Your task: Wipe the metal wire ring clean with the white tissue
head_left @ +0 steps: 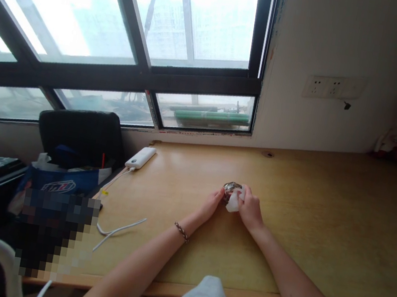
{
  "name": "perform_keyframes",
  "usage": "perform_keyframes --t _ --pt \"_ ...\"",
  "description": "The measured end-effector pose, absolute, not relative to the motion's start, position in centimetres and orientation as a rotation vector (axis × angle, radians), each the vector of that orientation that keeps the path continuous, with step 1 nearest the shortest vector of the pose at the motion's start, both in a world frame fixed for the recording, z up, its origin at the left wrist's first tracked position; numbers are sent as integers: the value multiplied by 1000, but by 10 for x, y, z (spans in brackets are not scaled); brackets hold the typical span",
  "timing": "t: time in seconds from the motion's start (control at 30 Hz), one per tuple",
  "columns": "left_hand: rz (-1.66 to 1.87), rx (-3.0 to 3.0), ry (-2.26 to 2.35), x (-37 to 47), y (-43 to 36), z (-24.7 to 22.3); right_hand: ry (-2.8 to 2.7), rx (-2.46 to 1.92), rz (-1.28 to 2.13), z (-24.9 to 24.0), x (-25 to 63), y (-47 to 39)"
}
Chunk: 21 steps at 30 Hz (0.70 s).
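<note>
Over the middle of the wooden table, my left hand (211, 204) is closed on the left side of a silvery metal wristwatch (230, 186). A braided bracelet (181, 232) circles my left wrist. Pinched in the fingers of my right hand (251, 211) is a white tissue (234, 202), which lies against the watch and hangs below it. The tissue and fingers hide much of the watch, including most of its strap.
The wooden table (322, 230) runs along the wall. A white power bank (140, 157) with a cable lies near its left edge, and a loose white cable (120, 228) lies closer. Left stand a black chair (81, 131) and blue bag (63, 181). Sockets (325, 87) are on the wall.
</note>
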<state>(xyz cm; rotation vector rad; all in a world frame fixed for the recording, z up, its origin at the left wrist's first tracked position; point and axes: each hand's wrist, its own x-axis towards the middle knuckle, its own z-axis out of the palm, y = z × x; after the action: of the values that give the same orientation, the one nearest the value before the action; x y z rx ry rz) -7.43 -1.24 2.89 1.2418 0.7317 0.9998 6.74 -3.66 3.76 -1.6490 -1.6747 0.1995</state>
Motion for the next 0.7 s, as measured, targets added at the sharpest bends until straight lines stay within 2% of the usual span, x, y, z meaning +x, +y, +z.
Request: perform_keyframes --t 0.2,0.37,0.7 --pt "1048 1427 557 -72 -23 46 -1521 -1680 281 32 67 -33" --pt "1009 1405 636 -75 -18 41 -1510 -1633 379 28 68 -28" --pt "941 1136 689 -78 -10 29 -1800 -1570 40 42 71 -41"
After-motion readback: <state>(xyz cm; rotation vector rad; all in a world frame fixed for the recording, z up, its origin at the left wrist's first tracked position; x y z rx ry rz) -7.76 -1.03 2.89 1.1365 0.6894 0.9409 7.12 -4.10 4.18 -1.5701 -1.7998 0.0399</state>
